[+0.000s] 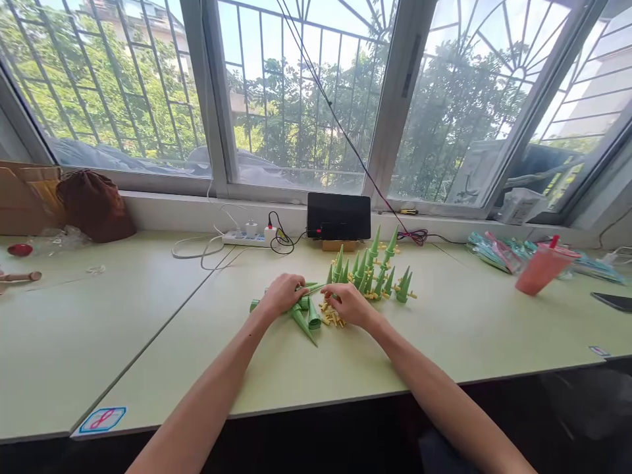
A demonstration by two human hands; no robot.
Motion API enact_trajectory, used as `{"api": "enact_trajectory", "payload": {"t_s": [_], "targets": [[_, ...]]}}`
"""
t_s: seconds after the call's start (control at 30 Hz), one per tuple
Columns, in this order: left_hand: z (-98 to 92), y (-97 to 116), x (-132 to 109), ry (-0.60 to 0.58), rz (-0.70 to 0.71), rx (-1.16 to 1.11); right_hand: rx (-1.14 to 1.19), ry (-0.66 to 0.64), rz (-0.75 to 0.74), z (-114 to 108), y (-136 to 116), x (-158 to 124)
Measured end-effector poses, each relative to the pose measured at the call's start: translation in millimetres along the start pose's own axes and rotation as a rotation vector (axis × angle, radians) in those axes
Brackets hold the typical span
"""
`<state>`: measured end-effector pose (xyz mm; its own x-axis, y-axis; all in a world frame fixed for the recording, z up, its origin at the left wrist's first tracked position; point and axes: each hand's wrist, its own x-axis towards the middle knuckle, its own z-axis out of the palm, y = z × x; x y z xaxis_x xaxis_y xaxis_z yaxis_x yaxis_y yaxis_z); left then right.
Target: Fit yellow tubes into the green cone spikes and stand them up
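Left hand (284, 293): curled over green spikes (314, 316) | right hand (348, 305): beside yellow pegs (336, 321) | both closures unclear

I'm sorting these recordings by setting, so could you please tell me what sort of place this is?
Probably an indoor workroom: a long pale worktop runs beneath barred windows, a label sits at its front edge, and many green spikes stand grouped on it.

The green spikes (403, 289) looked like smooth plastic to me, the table (469, 326) faintly glossy, the pouch (99, 207) matt cloth.
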<state>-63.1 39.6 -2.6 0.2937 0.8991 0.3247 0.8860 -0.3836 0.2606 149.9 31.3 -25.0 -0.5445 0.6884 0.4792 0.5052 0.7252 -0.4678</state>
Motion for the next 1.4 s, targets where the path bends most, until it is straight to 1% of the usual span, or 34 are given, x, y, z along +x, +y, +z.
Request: {"api": "enact_trajectory", "payload": {"t_s": [0.1,0.17,0.27,0.4,0.5,0.6,0.73,0.83,0.9,1.0,1.1,1.17,1.2,1.3,1.4], "targets": [[0.9,0,1,0.013,-0.022,-0.014,0.016,-0.004,-0.011,3,-3,1],[1.0,0,1,0.044,-0.042,-0.031,-0.001,-0.005,-0.022,5,-5,2],[0.7,1,2,0.143,-0.061,-0.077,-0.051,-0.014,-0.02,6,-7,3],[0.7,5,3,0.286,-0.062,-0.156,-0.095,-0.015,0.03,6,-7,6],[-0.3,10,3,0.36,-0.069,-0.221,-0.107,-0.042,0.076,7,-7,9],[-3.5,15,2,0.413,-0.109,-0.304,-0.108,-0.085,0.093,9,-7,13],[-6.6,18,1,0.435,-0.152,-0.429,-0.136,-0.097,0.077,12,-8,16],[-4.0,17,2,0.442,-0.166,-0.559,-0.176,-0.087,0.068,13,-10,16],[-1.2,16,3,0.428,-0.205,-0.703,-0.218,-0.068,0.061,11,-13,15],[0.8,16,3,0.39,-0.272,-0.993,-0.349,-0.012,0.073,4,-24,19],[-0.3,16,3,0.403,-0.3,-1.249,-0.541,0.013,0.102,-3,-39,34],[-1.5,16,3,0.413,-0.305,-1.372,-0.655,-0.027,0.143,-7,-48,50],[-2.0,16,3,0.415,-0.302,-1.417,-0.695,-0.035,0.149,-8,-53,59],[-2.8,14,3,0.42,-0.291,-1.512,-0.778,0.012,0.165,-10,-62,88],[-2.5,13,3,0.416,-0.296,-1.582,-0.812,0.042,0.189,-12,-65,107]]}}
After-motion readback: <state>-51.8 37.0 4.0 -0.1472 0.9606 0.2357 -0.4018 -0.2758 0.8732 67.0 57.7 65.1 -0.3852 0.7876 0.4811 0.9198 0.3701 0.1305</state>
